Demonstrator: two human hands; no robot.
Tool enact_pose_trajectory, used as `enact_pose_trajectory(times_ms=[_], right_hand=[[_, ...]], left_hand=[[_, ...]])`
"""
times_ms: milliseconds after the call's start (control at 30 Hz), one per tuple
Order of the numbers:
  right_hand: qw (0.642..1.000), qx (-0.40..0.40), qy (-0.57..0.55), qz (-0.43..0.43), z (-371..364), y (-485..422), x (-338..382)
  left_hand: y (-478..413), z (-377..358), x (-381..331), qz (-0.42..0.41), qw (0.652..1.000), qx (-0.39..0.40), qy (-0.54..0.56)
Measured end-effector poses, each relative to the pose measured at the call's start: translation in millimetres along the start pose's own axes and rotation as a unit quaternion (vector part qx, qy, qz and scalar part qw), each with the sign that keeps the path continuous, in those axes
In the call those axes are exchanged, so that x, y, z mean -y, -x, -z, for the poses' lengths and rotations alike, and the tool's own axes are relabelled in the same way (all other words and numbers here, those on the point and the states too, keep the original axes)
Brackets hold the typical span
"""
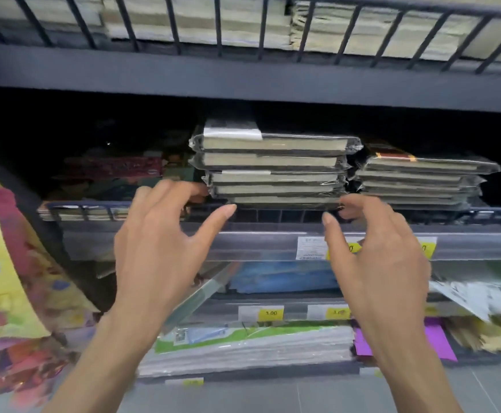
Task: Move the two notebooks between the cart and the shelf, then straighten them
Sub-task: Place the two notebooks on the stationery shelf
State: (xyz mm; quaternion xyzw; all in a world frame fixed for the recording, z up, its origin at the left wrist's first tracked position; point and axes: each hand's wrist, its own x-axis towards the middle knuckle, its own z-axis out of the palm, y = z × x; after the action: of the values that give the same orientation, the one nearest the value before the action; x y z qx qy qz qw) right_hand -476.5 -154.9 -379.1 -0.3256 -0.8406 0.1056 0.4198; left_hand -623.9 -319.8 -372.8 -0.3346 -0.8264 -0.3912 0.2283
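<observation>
Head view: my left hand [165, 234] and right hand [377, 251] flank the stack of wrapped notebooks [273, 162] lying flat on the shelf [94, 242], behind its low wire rail [76, 208]. Both hands are apart and hold nothing. Fingers are loosely spread, the left fingertips at the stack's left end and the right ones at its lower right corner; whether they touch, I cannot tell. No cart in sight. The stack is staggered, the upper notebooks sitting further left than the lowest. Risks, as I judge them: the film looks slick, so an uneven squeeze could skew the top ones or shoot them far back into the dark. A push from the left could jam them against the second stack [416, 180] just to the right, and loose wrap could catch on the rail. Writing: a yellow price tag [271, 313] on the lower shelf reads 3.00. The white label [310, 248] near my right thumb is too small to read, and the yellow tags by it are half hidden.
</observation>
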Motion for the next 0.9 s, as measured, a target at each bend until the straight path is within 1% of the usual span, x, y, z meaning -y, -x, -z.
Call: enact_pose_trajectory(times_ms=[100, 333, 467, 733, 800, 900], right_hand=[[0.999, -0.045, 0.022, 0.016, -6, -1, -4], [0.995, -0.076, 0.02, 0.066, -13, -14, -13], [0.993, -0.086, -0.005, 0.081, -16, -22, -16], [0.996, -0.061, -0.044, 0.047, -22, -31, -14], [0.997, -0.058, -0.035, 0.045, -25, -32, -10], [0.998, -0.05, -0.011, 0.036, -33, -32, 2]], left_hand=[[0, -8, 1, -0.003, 1.0, -0.029, -0.01], [-1, -20, 4, -0.008, 0.999, -0.039, -0.014], [-4, -23, 2, 0.0, 0.999, -0.04, -0.001], [-12, -17, -12, 0.003, 0.998, -0.053, 0.015], [-15, -17, -9, -0.001, 0.998, -0.061, -0.006], [-18, -21, 4, 0.02, 0.996, -0.066, -0.059]])
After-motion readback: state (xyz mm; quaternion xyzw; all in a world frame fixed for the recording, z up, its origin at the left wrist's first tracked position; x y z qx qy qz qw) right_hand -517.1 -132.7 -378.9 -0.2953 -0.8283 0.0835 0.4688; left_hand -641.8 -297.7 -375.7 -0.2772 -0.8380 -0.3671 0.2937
